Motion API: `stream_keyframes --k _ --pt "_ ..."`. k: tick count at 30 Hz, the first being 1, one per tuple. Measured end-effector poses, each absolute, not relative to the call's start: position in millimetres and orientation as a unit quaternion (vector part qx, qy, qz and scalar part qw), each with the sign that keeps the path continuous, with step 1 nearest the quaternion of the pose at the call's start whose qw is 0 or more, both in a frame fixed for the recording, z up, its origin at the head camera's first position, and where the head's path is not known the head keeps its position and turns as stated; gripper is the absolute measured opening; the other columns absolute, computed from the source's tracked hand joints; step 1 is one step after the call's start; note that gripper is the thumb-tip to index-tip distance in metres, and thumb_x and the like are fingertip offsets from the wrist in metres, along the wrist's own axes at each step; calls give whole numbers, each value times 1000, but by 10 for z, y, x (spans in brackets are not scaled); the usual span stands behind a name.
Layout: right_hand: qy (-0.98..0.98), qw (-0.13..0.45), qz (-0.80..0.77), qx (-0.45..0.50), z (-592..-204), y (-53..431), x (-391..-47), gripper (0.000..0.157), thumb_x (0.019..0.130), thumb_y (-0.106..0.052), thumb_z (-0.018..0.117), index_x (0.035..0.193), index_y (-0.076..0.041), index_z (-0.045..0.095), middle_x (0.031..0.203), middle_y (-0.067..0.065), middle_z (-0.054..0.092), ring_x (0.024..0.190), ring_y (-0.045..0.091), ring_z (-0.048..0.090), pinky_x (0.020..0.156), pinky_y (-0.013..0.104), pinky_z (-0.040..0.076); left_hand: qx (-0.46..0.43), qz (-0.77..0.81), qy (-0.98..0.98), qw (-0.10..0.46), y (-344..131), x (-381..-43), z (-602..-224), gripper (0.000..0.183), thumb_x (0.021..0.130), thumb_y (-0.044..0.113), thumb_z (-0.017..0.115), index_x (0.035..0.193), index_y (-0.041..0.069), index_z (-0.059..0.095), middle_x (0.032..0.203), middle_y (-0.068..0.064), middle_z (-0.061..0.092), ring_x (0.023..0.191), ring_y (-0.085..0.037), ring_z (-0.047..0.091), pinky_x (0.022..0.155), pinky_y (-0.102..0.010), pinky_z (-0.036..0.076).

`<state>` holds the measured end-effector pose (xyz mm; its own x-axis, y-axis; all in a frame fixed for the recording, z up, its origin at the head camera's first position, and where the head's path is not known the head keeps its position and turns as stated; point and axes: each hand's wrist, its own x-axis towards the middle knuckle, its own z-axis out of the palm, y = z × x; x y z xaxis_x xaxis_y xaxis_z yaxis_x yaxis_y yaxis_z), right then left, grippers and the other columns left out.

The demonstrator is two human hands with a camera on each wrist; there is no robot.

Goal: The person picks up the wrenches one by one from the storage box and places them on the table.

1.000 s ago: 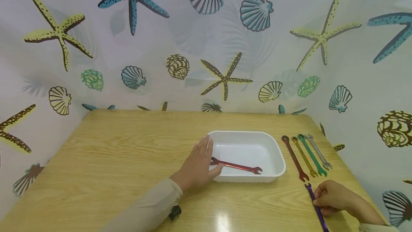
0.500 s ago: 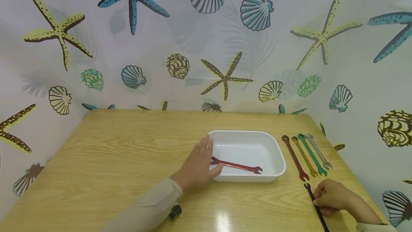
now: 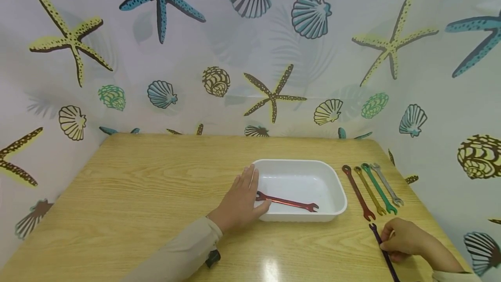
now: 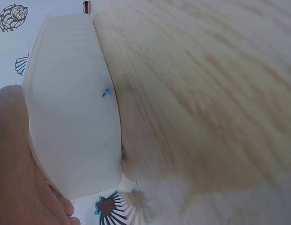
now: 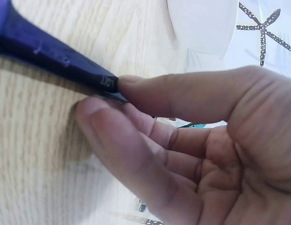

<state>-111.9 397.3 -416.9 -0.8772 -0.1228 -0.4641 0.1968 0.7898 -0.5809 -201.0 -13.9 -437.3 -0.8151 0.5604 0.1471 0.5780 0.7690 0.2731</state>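
Note:
My left hand (image 3: 238, 206) rests on the left end of a white plastic tray (image 3: 338, 186), fingers straight along its rim and thumb over the front edge. Inside the tray lies a red wrench (image 3: 289, 202), its ring end partly behind the hand. The tray's outer wall (image 4: 72, 103) fills much of the left wrist view. At the lower right, my right hand (image 3: 407, 240) pinches a purple wrench (image 3: 387, 259) between thumb and fingers. Its open end points toward the tray side; the near end is cut off by the frame.
Right of the tray lie a dark red wrench (image 3: 358, 193), a gold wrench (image 3: 369, 190), a green wrench (image 3: 379, 188) and a silver wrench (image 3: 387, 185), side by side on the wooden table (image 3: 156, 177). A patterned cloth (image 3: 188, 55) hangs behind and at both sides.
The purple wrench and my right hand have shifted very slightly left, and the wrench's shine has dulled. My left hand, the tray and the other wrenches have stayed put.

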Motion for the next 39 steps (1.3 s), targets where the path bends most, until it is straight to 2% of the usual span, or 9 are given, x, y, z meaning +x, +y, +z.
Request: stream_keyframes --k 7,12,22,28,35,39 --pt "927 208 -311 -18 -4014 3962 -1203 27 89 -19 67 97 6 61 77 6 61 65 22 63 57 34 54 -304 -158 -939 30 -142 -2003 -4375 86 95 56 36 150 -6 15 159 -20 7 147 -32 8 117 -46 16" --pt "939 153 -303 -47 -3840 3847 -1269 32 92 -20 63 107 9 60 80 7 65 65 22 63 55 31 52 -304 -157 -939 31 -143 -2005 -4382 86 95 56 35 150 -6 15 159 -20 7 147 -32 8 117 -46 15" --pt "959 50 -261 -95 -3605 3376 -1402 30 91 -24 66 109 -1 63 89 6 67 72 17 63 56 30 50 -304 -158 -939 29 -147 -2003 -4383 86 95 56 35 151 -6 14 160 -19 6 147 -32 7 117 -46 15" --pt "955 -12 -261 -140 -3581 3036 -1528 23 89 -21 68 105 -5 65 87 1 66 75 16 63 61 31 51 -304 -154 -940 29 -147 -2011 -4388 86 95 57 34 151 -6 14 160 -19 6 147 -32 7 117 -45 15" --pt "945 -17 -273 -179 -3718 2695 -1733 18 87 -17 70 99 -5 66 83 -1 65 75 15 64 65 31 53 -304 -153 -940 27 -148 -2004 -4376 86 95 57 35 151 -6 14 160 -19 6 147 -32 7 117 -46 15" --pt "938 2 -286 -195 -3826 2533 -1841 16 85 -13 71 98 -3 66 82 -1 64 75 15 64 66 30 53 -304 -150 -940 29 -150 -2002 -4373 86 95 56 35 150 -6 15 159 -20 7 147 -32 8 117 -46 16"
